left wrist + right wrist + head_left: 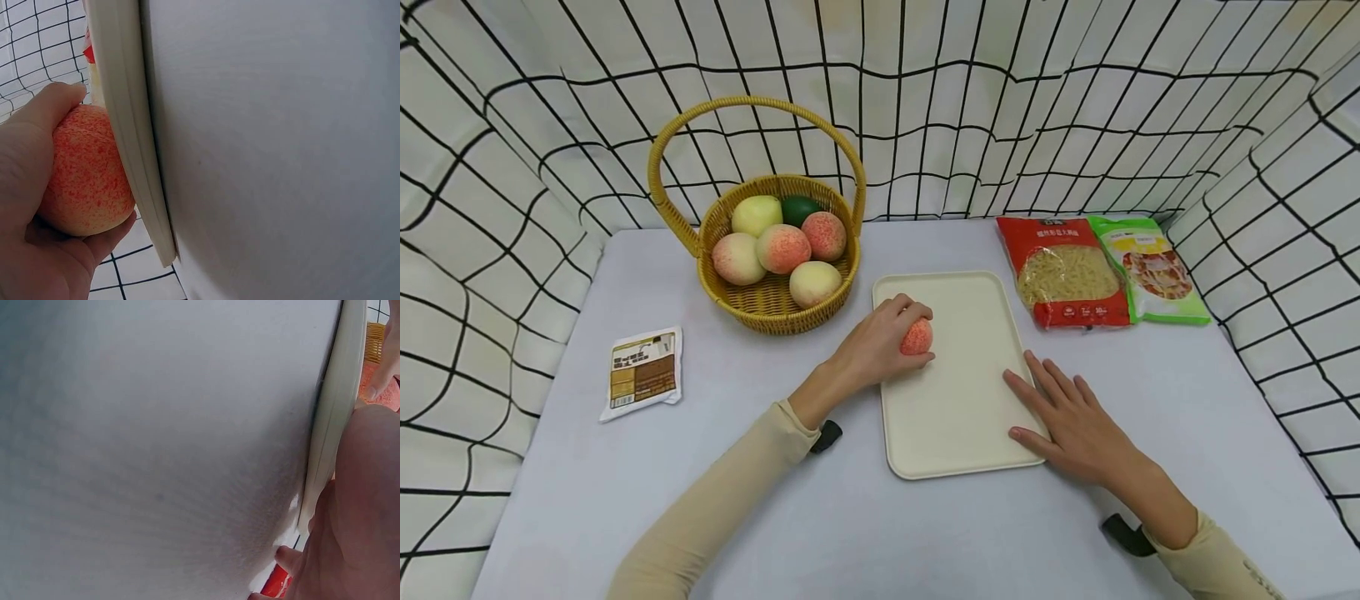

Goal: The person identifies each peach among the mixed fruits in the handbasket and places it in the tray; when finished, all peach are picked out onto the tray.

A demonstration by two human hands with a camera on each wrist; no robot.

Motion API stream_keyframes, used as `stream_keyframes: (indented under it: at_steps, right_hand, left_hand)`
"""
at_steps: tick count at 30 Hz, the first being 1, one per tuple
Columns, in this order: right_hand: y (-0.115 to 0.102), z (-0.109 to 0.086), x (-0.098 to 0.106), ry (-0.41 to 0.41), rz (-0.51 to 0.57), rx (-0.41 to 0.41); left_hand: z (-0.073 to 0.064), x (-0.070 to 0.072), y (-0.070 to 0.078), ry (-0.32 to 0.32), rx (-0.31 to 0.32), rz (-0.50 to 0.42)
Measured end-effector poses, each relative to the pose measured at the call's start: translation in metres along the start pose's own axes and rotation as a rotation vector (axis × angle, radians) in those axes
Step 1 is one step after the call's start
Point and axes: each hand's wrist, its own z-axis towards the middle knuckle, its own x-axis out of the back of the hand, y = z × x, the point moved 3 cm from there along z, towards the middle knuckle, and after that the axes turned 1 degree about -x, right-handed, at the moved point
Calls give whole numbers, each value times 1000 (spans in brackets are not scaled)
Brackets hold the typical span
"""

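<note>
My left hand (891, 342) grips a red-speckled peach (917, 337) over the left edge of a cream tray (958, 400). In the left wrist view, thumb and fingers curl round the peach (87, 172), right by the tray's rim (128, 112). My right hand (1067, 417) lies with spread, straight fingers at the tray's right edge, its thumb and index fingertips over the rim. From the right wrist, that hand (369, 506) shows beside the tray's side wall (334, 406). Several peaches and other fruit, such as the middle peach (783, 248), lie in a yellow wicker basket (767, 321) behind my left hand.
A red bag of pasta (1067, 271) and a green-and-yellow packet (1153, 271) lie at the back right. On the left is a small brown-and-white packet (643, 373). Black-lined netting (940, 108) walls the back and sides of the white table (760, 375).
</note>
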Motion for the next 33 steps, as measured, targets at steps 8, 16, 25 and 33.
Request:
stream_keyframes:
  at_steps: [8,16,25,33]
  right_hand:
    - [0,0,1,0,0,-1]
    - [0,0,1,-2,4,-3]
    - [3,5,6,24,-5,3]
    - [1,2,0,2,1,-9]
  left_hand:
    - [1,2,2,30,-11,18]
    - [0,3,1,45,-25,68]
    - [6,9,0,76,-40,90]
    - [0,10,1,60,-24,76]
